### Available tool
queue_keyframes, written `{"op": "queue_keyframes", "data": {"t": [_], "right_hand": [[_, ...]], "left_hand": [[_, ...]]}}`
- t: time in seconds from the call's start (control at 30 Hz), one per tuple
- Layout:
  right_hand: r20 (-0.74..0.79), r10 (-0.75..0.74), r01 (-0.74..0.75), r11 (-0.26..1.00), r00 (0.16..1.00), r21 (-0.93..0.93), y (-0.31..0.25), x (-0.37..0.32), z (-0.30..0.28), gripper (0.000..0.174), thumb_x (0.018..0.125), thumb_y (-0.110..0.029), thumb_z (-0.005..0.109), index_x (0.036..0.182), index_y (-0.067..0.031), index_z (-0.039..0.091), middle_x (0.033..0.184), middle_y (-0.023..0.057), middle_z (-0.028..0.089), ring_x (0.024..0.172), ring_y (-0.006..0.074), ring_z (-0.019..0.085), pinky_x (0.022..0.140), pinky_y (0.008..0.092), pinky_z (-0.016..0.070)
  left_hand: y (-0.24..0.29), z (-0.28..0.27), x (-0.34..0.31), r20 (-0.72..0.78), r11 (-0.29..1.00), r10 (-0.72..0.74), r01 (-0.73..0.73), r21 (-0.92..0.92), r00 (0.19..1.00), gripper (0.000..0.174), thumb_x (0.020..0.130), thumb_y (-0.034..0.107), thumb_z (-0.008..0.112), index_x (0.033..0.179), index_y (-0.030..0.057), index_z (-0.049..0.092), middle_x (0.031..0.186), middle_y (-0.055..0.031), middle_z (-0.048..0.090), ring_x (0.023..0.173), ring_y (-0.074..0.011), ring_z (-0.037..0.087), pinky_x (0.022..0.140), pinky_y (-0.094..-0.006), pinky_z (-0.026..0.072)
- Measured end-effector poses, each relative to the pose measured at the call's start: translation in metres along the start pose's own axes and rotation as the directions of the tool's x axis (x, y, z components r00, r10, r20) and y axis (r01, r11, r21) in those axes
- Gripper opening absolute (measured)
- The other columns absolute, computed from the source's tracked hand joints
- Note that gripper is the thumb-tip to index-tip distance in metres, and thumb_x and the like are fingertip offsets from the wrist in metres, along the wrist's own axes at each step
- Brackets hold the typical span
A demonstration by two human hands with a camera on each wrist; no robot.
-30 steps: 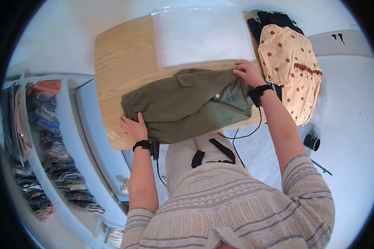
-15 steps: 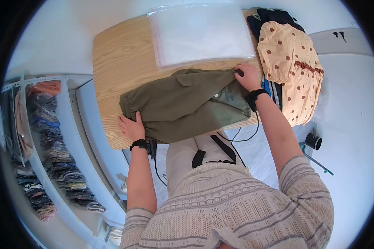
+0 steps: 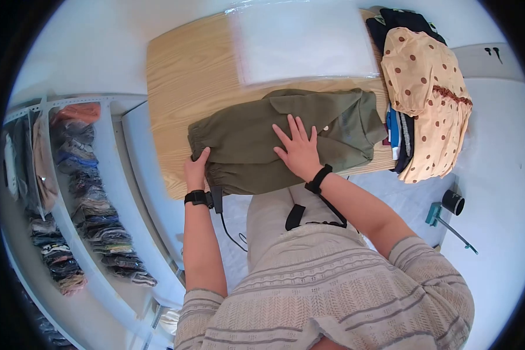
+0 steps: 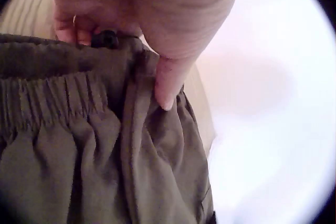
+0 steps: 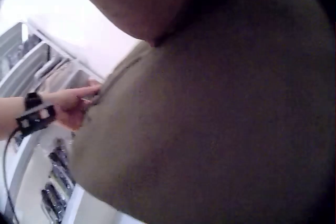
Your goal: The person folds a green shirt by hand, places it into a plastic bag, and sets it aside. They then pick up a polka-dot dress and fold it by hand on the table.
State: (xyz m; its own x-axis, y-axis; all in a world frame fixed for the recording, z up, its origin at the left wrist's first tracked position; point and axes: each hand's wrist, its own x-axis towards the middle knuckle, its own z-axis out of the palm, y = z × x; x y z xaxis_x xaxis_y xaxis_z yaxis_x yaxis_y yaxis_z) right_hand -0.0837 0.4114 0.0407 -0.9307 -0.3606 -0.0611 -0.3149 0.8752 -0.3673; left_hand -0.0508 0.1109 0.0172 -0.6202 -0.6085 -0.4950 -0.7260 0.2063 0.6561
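I'm pressing my right hand [image 3: 299,149] flat on the middle of the olive green garment [image 3: 239,137], palm down, fingers straight and spread, gripping nothing. My left hand [image 3: 197,169] is gripping the garment's gathered elastic edge [image 4: 47,103] at the end far from my right hand. The thumb [image 4: 167,85] is lying over the cloth on top and the other fingers are curling round the edge, so it's pinching fabric. The garment is lying folded across the near part of the wooden table [image 3: 181,76], running from my left hand to past my right. Its collar end [image 3: 344,111] is sitting just beyond my right fingertips, toward the outer side. Further past those fingertips a clear plastic bag [image 3: 306,41] is lying flat, its near edge just beside the garment. Off the outer side of my right hand a cream polka-dot garment [image 3: 426,87] is sitting on a pile of darker clothes [image 3: 398,140], hanging over the table end. Out past my left hand, shelves [image 3: 70,175] are holding stacked clothes.
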Motion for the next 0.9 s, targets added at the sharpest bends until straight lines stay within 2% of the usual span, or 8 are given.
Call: {"op": "queue_keyframes", "data": {"t": [0.07, 0.2, 0.3, 0.37, 0.5, 0.57, 0.67, 0.9], "right_hand": [[0.028, 0.038, -0.038, 0.999, 0.999, -0.001, 0.007, -0.002, 0.023, 0.056, 0.086, -0.040, 0.056, 0.138, -0.0288, 0.039, 0.148, 0.0122, 0.026, 0.136, 0.0290, 0.025, 0.103, 0.0624, 0.0200], [-0.013, 0.035, -0.036, 0.999, 0.999, -0.037, 0.012, -0.001, 0.029, 0.055, 0.087, -0.042, 0.055, 0.138, -0.0293, 0.040, 0.148, 0.0097, 0.026, 0.137, 0.0272, 0.024, 0.104, 0.0622, 0.0183], [-0.010, 0.016, -0.016, 0.999, 1.000, -0.038, 0.014, -0.002, 0.028, 0.054, 0.087, -0.042, 0.054, 0.137, -0.0296, 0.040, 0.148, 0.0092, 0.027, 0.137, 0.0268, 0.024, 0.104, 0.0621, 0.0185], [-0.015, 0.002, -0.002, 0.999, 1.000, -0.038, 0.014, -0.002, 0.029, 0.054, 0.087, -0.042, 0.054, 0.137, -0.0297, 0.040, 0.147, 0.0091, 0.027, 0.136, 0.0267, 0.024, 0.104, 0.0622, 0.0187], [-0.026, 0.004, -0.005, 0.999, 1.000, -0.040, 0.013, -0.002, 0.031, 0.054, 0.087, -0.042, 0.054, 0.137, -0.0295, 0.040, 0.147, 0.0090, 0.027, 0.136, 0.0268, 0.024, 0.104, 0.0624, 0.0188], [-0.030, 0.009, -0.011, 0.999, 1.000, -0.054, 0.012, -0.002, 0.032, 0.053, 0.087, -0.043, 0.054, 0.137, -0.0291, 0.041, 0.147, 0.0093, 0.027, 0.136, 0.0270, 0.024, 0.104, 0.0622, 0.0186], [-0.043, -0.013, 0.010, 0.998, 0.999, -0.065, 0.011, -0.001, 0.032, 0.053, 0.087, -0.043, 0.053, 0.137, -0.0286, 0.041, 0.147, 0.0099, 0.027, 0.136, 0.0271, 0.024, 0.104, 0.0622, 0.0184], [-0.037, -0.142, 0.144, 0.988, 0.989, 0.064, -0.017, 0.005, 0.042, 0.051, 0.089, -0.043, 0.051, 0.136, -0.0235, 0.043, 0.145, 0.0125, 0.032, 0.135, 0.0280, 0.028, 0.105, 0.0590, 0.0191]], "left_hand": [[0.013, -0.008, -0.013, 0.308, 0.947, -0.065, 0.156, -0.282, 0.949, 0.057, 0.079, 0.030, 0.073, 0.117, -0.0064, 0.052, 0.107, -0.0106, 0.063, 0.096, -0.0177, 0.059, 0.083, -0.0294, 0.0452], [0.004, -0.017, -0.013, 0.397, 0.968, 0.096, 0.007, -0.249, 0.913, 0.053, 0.083, 0.028, 0.069, 0.121, -0.0031, 0.050, 0.113, -0.0084, 0.061, 0.098, -0.0165, 0.059, 0.084, -0.0314, 0.0468], [-0.003, -0.017, -0.020, 0.477, 0.929, 0.023, 0.158, -0.335, 0.879, 0.052, 0.086, 0.027, 0.066, 0.126, -0.0005, 0.047, 0.118, -0.0091, 0.058, 0.101, -0.0190, 0.058, 0.088, -0.0339, 0.0466], [-0.013, -0.011, -0.021, 0.533, 0.726, 0.031, 0.348, -0.593, 0.846, 0.059, 0.085, 0.027, 0.068, 0.131, 0.0004, 0.042, 0.127, -0.0110, 0.052, 0.111, -0.0224, 0.054, 0.093, -0.0350, 0.0439], [-0.014, 0.005, -0.027, 0.479, 0.716, 0.037, 0.312, -0.625, 0.877, 0.053, 0.087, 0.025, 0.065, 0.128, -0.0015, 0.045, 0.124, -0.0131, 0.054, 0.109, -0.0229, 0.054, 0.093, -0.0337, 0.0426], [-0.008, 0.012, -0.032, 0.189, 0.959, 0.121, -0.065, -0.277, 0.974, 0.044, 0.089, 0.022, 0.062, 0.123, -0.0035, 0.050, 0.120, -0.0134, 0.057, 0.106, -0.0220, 0.054, 0.091, -0.0324, 0.0420], [-0.005, 0.011, -0.038, 0.166, 0.945, 0.274, -0.233, -0.229, 0.947, 0.043, 0.089, 0.022, 0.060, 0.122, -0.0047, 0.050, 0.119, -0.0126, 0.058, 0.106, -0.0214, 0.054, 0.091, -0.0320, 0.0409], [0.026, -0.041, -0.075, 0.105, 0.899, 0.309, -0.254, -0.356, 0.945, 0.034, 0.089, 0.016, 0.058, 0.116, -0.0050, 0.055, 0.114, -0.0109, 0.060, 0.099, -0.0200, 0.056, 0.089, -0.0308, 0.0421]]}}
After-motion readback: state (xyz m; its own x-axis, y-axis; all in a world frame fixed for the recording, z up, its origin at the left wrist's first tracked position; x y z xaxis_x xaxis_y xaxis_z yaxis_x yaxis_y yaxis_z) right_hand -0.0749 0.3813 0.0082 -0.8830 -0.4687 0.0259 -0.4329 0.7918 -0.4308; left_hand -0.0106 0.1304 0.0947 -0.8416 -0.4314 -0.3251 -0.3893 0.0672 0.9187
